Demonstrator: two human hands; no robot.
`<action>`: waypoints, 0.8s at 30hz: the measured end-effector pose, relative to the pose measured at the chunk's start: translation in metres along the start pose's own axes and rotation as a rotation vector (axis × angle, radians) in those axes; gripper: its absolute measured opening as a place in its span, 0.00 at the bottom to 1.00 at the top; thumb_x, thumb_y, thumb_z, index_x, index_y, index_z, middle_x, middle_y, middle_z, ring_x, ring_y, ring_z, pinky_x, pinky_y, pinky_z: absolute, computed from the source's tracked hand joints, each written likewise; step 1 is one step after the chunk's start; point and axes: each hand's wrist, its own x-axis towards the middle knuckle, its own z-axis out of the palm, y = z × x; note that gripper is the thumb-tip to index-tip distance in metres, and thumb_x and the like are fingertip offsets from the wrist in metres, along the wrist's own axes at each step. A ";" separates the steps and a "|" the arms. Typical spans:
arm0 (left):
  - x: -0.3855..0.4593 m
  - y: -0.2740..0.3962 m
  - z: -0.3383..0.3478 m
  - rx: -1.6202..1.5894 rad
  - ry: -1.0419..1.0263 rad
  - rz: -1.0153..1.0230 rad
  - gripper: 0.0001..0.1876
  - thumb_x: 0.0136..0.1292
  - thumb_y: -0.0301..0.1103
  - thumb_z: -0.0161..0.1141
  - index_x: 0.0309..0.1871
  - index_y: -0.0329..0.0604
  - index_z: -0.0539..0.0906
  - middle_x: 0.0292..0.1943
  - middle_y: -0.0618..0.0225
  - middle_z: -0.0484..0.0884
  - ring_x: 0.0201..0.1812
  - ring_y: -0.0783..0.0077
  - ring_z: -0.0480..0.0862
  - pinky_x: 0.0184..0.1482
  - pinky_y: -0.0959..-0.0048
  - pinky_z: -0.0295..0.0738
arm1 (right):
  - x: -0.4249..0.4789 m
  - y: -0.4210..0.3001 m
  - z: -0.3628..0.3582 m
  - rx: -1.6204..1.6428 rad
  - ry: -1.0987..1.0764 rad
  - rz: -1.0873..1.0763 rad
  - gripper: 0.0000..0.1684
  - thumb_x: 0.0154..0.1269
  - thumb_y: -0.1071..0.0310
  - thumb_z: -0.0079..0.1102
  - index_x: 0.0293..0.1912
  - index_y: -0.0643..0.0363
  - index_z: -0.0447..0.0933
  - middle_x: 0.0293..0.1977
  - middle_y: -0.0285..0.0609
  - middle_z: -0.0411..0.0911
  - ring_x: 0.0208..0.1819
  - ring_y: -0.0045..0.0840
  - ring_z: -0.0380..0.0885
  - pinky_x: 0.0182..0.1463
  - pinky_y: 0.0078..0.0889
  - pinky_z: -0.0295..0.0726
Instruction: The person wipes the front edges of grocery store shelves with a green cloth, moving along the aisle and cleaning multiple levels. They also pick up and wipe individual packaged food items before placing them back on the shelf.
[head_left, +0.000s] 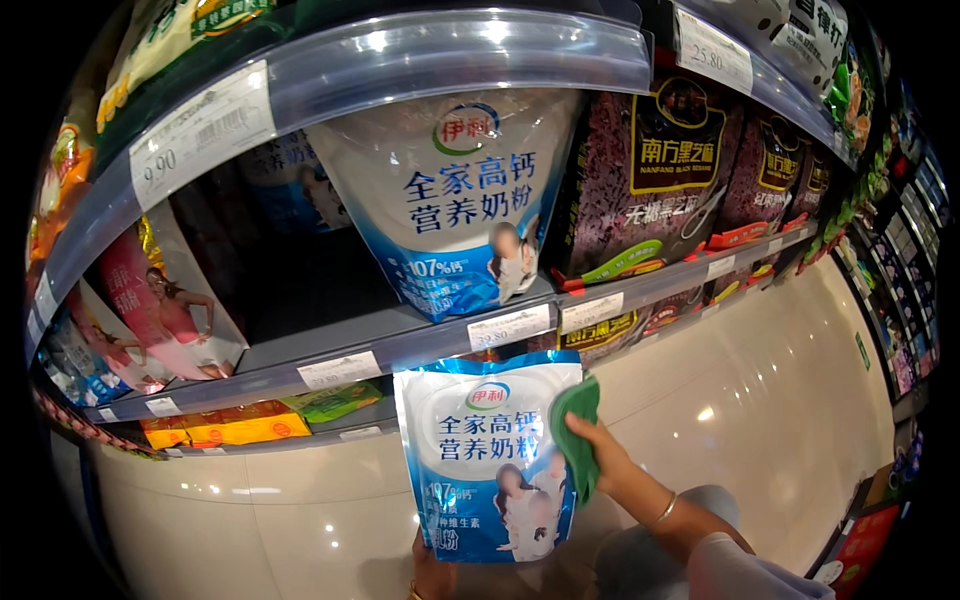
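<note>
A blue and white milk powder pouch (480, 480) is held upright in front of the shelf, its printed front towards me. My left hand (433, 566) grips its lower left corner from behind, with most of the fingers hidden. A folded green cloth (576, 435) is in my right hand (604, 454), thumb across it. The cloth lies against the pouch's right edge; the fingers behind it are out of sight. On the shelf just above stands a matching pouch (457, 202), larger in view and leaning back slightly.
Dark sesame powder bags (637, 187) stand to the right on the shelf (315, 326). Pink-printed bags (172, 307) stand at the left. A transparent price rail (465, 60) overhangs from above. Yellow packets (247, 426) lie on a lower shelf, above the glossy tiled floor (720, 405).
</note>
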 end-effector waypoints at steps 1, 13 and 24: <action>0.002 -0.001 -0.004 0.143 -0.040 0.083 0.18 0.72 0.32 0.53 0.61 0.38 0.69 0.54 0.66 0.78 0.52 0.73 0.79 0.53 0.72 0.78 | 0.000 0.012 -0.001 -0.018 0.009 0.012 0.28 0.63 0.59 0.65 0.57 0.59 0.67 0.45 0.39 0.75 0.46 0.23 0.77 0.48 0.30 0.80; -0.010 -0.008 -0.020 0.316 0.082 0.113 0.21 0.73 0.39 0.45 0.64 0.41 0.69 0.61 0.60 0.74 0.60 0.65 0.75 0.61 0.65 0.72 | -0.016 0.096 -0.002 -0.444 0.217 0.000 0.30 0.71 0.42 0.49 0.52 0.61 0.72 0.39 0.34 0.74 0.40 0.16 0.71 0.43 0.21 0.73; -0.025 -0.023 -0.036 0.920 -0.017 0.427 0.29 0.64 0.29 0.48 0.68 0.27 0.61 0.50 0.57 0.78 0.49 0.65 0.77 0.49 0.65 0.72 | -0.008 0.086 -0.003 -0.643 0.215 -0.406 0.25 0.76 0.49 0.44 0.48 0.62 0.78 0.31 0.29 0.74 0.34 0.12 0.69 0.39 0.19 0.70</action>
